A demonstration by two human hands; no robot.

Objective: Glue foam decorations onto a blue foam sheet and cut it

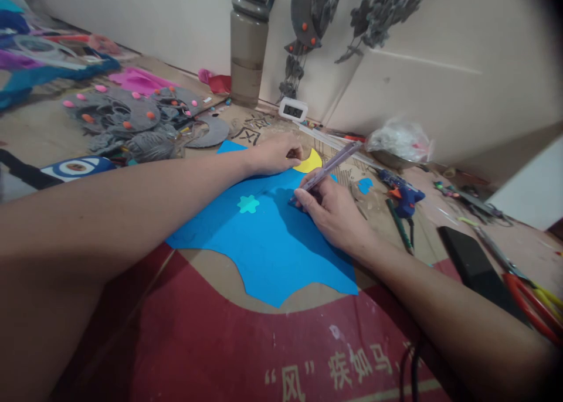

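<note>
Board (pixel 211 337): red with pale lettering, nearest us, on the near side of the blue sheet (pixel 281 244) and running beneath it. The sheet itself: scalloped near edge, under both hands. Green piece (pixel 248 204): lobed, lying on the sheet. Crescent (pixel 311 160): yellow, at the sheet's far edge. Scissors (pixel 528 290): well to the sheet's right. Glue gun (pixel 402 194): beyond the sheet's right side.

Risks, as we judge them: the crescent could slide if the fingers beside it eased off; the pen (pixel 334 163) could leave a stray mark if its tip dragged across the sheet; a sleeveless forearm could rumple the sheet by leaning.

Left hand (pixel 277 154): reaching across the sheet, fingers curled, tips at the crescent; whether they pinch or merely press, we cannot tell. Right hand (pixel 334 208): low over the sheet's right side, grasping the pen, tip downward.
</note>
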